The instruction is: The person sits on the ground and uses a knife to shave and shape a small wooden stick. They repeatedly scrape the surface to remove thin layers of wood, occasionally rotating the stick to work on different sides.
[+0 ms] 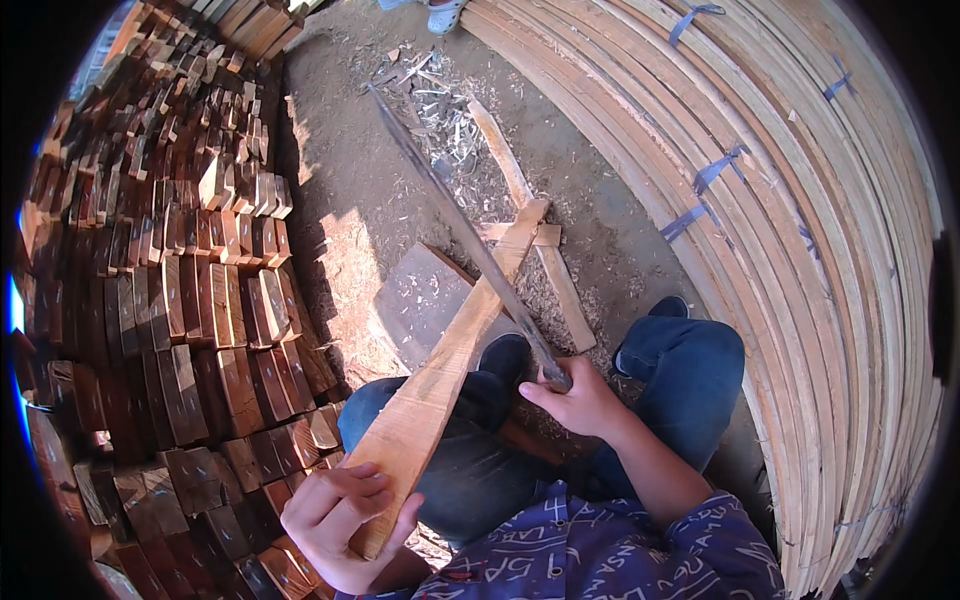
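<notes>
My left hand (345, 520) is closed around the near end of a flat, pale wooden board (420, 400). The board slants away and to the right, widest near my hand and narrower at its far end. In my right hand (582, 400) is the handle of a long, dark machete (440, 190). Its blade points away to the upper left and crosses over the board's far part in this view. Whether the blade touches the wood, I cannot tell. My right fingers are wrapped round the grip, partly hidden from above.
A flat wooden block (425, 300) lies on the ground under the board. Beyond it are crossed wood strips (568, 300) and scattered chips (455, 130). Stacked wood pieces (180, 300) line the left; long tied laths (780, 250) line the right. A shoe (445, 17) shows at the top.
</notes>
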A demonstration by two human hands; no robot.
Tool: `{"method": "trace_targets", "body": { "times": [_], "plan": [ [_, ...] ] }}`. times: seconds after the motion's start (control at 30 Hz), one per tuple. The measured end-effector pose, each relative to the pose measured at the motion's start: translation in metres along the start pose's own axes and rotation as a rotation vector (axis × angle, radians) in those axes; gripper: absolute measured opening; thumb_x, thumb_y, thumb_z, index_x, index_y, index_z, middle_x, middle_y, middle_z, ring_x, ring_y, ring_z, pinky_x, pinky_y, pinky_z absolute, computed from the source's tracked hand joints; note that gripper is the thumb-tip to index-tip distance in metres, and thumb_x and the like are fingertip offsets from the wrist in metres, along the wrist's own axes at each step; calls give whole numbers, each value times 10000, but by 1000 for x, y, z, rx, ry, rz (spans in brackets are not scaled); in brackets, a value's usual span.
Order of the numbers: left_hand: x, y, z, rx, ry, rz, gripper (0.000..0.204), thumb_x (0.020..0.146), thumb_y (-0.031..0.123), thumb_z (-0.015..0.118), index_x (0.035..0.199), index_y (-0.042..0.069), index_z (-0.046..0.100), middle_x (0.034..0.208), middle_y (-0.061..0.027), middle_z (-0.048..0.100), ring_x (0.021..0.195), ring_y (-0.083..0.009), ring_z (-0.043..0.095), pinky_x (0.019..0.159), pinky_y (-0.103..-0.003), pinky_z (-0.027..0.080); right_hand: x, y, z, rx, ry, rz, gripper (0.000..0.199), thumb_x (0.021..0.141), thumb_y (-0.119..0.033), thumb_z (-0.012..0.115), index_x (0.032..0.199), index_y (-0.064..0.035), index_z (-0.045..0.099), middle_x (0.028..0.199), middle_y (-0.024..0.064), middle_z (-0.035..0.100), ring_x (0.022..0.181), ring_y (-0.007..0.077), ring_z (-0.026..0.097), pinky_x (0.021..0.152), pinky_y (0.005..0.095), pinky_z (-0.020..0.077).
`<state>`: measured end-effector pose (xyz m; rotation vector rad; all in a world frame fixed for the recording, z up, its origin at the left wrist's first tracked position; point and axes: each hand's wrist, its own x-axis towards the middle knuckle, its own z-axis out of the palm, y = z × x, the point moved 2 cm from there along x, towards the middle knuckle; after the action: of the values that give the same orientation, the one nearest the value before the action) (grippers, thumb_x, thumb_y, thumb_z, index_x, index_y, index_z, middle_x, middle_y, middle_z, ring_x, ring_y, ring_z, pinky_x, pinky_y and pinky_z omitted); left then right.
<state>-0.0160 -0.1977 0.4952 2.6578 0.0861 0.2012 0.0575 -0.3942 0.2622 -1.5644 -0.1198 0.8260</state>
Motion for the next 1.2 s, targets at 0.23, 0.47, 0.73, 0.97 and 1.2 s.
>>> {"method": "trace_targets", "body": {
  "times": [0.23,0.47,0.73,0.97,1.2],
  "plan": [
    [-1,-1,-2,5,0,-9,326,459,100,872,681,9,651,710,-113,648,702,-249,666,673,-340,543,-6,-12,4,-497,-16,16,269,829,-282,695,843,-14,689,745,208,671,753,388,666,676,467,511],
    [-13,-18,-2,17,46,-47,346,446,131,891,663,11,649,702,-108,649,698,-251,674,672,-339,539,23,82,-15,-517,193,302,287,844,-297,689,865,-10,701,803,217,688,830,393,680,751,462,525],
    [-17,-13,1,10,36,-82,366,434,163,913,656,26,658,676,-89,644,689,-249,679,689,-343,553,10,51,-19,-450,125,259,319,828,-309,724,845,7,682,747,211,671,769,387,676,698,451,517],
    [-16,-25,-4,34,75,-127,338,456,161,910,649,39,660,675,-94,658,694,-240,691,775,-404,579,14,35,-16,-414,138,275,319,801,-268,763,859,33,674,705,193,670,705,354,686,660,424,519],
    [-28,-13,2,92,-23,16,319,607,263,925,653,76,672,720,-39,700,729,-184,727,739,-384,618,-1,14,-15,-417,103,328,291,802,-233,764,895,26,670,705,171,664,687,319,680,652,410,512]
  ]
}}
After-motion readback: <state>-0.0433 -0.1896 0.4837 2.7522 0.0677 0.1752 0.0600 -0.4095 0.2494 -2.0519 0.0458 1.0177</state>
